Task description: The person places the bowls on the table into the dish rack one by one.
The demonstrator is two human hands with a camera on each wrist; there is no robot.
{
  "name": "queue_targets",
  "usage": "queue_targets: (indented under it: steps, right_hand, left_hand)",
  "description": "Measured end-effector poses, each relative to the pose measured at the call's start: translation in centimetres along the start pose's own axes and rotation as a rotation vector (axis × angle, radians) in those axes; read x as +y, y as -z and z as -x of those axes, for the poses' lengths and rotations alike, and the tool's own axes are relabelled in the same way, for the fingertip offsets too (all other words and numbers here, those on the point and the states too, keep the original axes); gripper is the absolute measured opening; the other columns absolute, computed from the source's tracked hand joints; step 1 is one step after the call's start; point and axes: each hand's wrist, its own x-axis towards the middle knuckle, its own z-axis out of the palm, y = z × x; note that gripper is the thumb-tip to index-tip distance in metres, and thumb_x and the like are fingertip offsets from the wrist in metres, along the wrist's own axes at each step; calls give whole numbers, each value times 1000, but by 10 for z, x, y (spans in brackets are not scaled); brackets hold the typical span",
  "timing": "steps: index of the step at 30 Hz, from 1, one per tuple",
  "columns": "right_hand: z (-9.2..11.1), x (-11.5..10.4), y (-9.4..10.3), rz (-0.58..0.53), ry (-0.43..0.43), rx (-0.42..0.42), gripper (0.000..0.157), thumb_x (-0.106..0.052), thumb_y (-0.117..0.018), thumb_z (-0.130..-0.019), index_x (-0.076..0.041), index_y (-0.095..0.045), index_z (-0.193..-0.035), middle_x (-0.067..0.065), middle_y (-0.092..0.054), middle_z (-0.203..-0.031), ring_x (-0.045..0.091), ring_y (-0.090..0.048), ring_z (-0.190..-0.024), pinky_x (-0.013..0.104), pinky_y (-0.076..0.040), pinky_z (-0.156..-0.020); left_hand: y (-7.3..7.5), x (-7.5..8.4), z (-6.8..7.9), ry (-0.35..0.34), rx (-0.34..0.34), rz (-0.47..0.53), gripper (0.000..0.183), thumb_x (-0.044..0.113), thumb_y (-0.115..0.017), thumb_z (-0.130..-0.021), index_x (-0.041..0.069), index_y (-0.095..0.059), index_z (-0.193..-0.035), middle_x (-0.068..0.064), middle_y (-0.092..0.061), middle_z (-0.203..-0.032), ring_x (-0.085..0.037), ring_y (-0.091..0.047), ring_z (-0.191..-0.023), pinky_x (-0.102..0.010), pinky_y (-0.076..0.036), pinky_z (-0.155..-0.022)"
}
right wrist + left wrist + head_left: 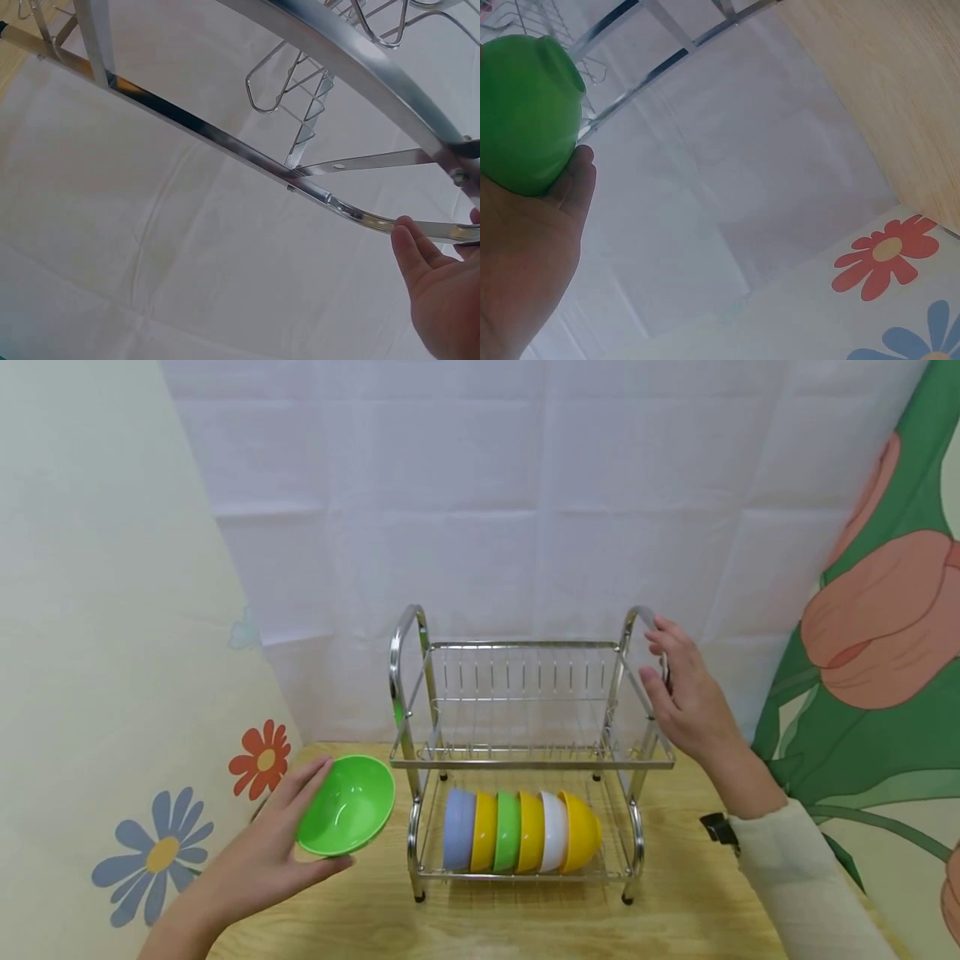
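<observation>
My left hand [262, 852] holds a green bowl [352, 806] left of the rack, thumb below and fingers along its upper left side. The bowl is tilted, its inside facing the head camera; the left wrist view shows the outside of the bowl [525, 112]. A two-tier metal dish rack [532, 763] stands on the table. At its upper right side my right hand [690, 706] grips the curved side tube [367, 219], fingers and thumb on either side of it. On the lower tier, several nested bowls [507, 831] stand on edge: blue, yellow, green, white.
The wooden table [330, 918] runs under and around the rack. Behind hangs a creased white cloth [480, 527]. A flower-patterned panel [90, 635] borders the left, and a tulip-patterned one [877, 618] the right. The rack's upper tier [517, 699] has wire slots.
</observation>
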Motion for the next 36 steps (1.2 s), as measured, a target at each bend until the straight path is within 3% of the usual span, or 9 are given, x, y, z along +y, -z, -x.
queue_targets:
  steps: [3, 8, 19, 25, 31, 36]
  right_hand:
    - [0, 1, 0, 2, 5, 3, 47, -15, -48, -104, -6, -37, -149, 12, -27, -163, 37, -52, -124, 60, -46, -92]
    - [-1, 1, -2, 3, 12, 11, 47, -16, -47, -105, -6, -37, -149, 12, -28, -163, 37, -52, -124, 60, -46, -93]
    - [0, 1, -4, 12, 2, 12, 48, -17, -48, -105, -7, -37, -150, 12, -27, -164, 37, -51, -125, 60, -46, -91]
    - [0, -2, -2, 13, -32, -13, 50, -20, -48, -105, -8, -35, -152, 11, -25, -165, 40, -42, -137, 64, -40, -103]
    - [4, -14, 7, -5, -101, -40, 55, -23, -49, -105, -12, -32, -156, 10, -22, -167, 39, -26, -150, 66, -26, -116]
    - [17, -31, 11, -88, -128, 46, 53, -16, -51, -102, -9, -38, -153, 7, -24, -166, 40, -26, -148, 70, -25, -114]
  left_hand:
    - [-4, 4, -2, -28, 12, -13, 113, 52, -87, -70, 17, -27, -159, 0, -33, -158, -25, -49, -128, -42, -59, -84]
    - [-10, 12, -4, -21, -26, 8, 113, 55, -85, -72, 20, -24, -160, 3, -31, -159, -25, -51, -128, -39, -59, -85]
    - [-24, 29, -16, -64, -76, 69, 116, 51, -88, -70, 25, -19, -161, 7, -28, -161, -25, -52, -132, -41, -59, -89]
    - [-31, 38, -22, -59, -111, 113, 113, 51, -87, -71, 25, -23, -160, 9, -26, -161, -24, -53, -130, -39, -59, -89]
    - [-42, 43, -28, -98, -124, 140, 112, 58, -84, -71, 24, -24, -160, 9, -26, -161, -22, -54, -129, -38, -59, -91]
    - [-48, 47, -33, -117, -136, 163, 114, 62, -82, -71, 24, -23, -160, 11, -26, -160, -19, -54, -128, -37, -59, -91]
